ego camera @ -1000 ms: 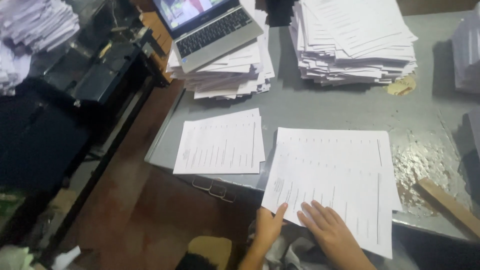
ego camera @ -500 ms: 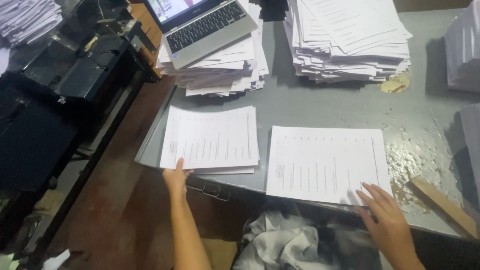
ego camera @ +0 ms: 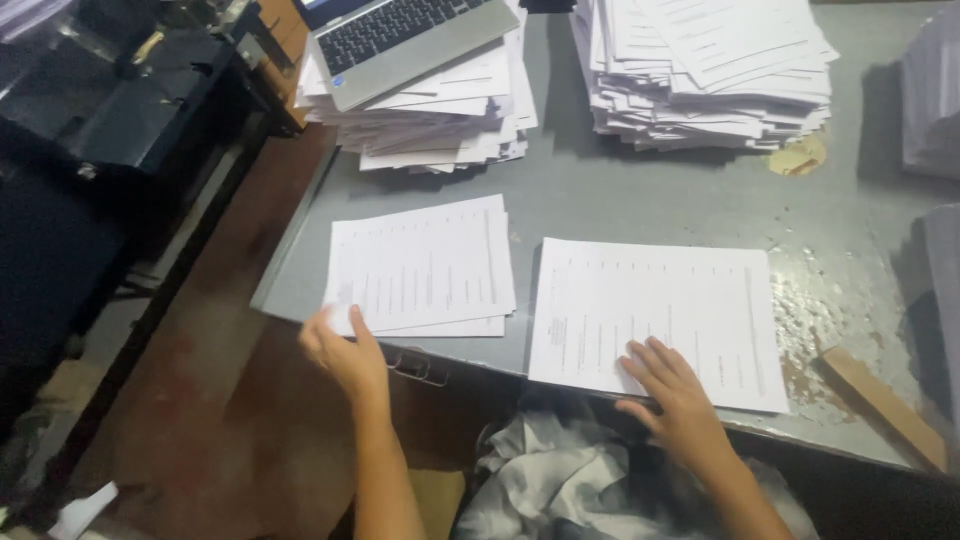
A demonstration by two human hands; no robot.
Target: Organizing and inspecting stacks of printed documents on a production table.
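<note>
grey table (ego camera: pixel 640 200) edge: left hand (ego camera: pixel 345 355) by small stack (ego camera: pixel 420 265), clear of it.

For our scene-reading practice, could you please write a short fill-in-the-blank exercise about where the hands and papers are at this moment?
1. The right hand lies flat on the ____ of the two low paper piles.
2. The left hand is at the near-left corner of the left pile; both piles lie on a ____ table.
3. A ____ sits on a taller paper stack at the far left.

Missing words: right; grey; laptop
</note>
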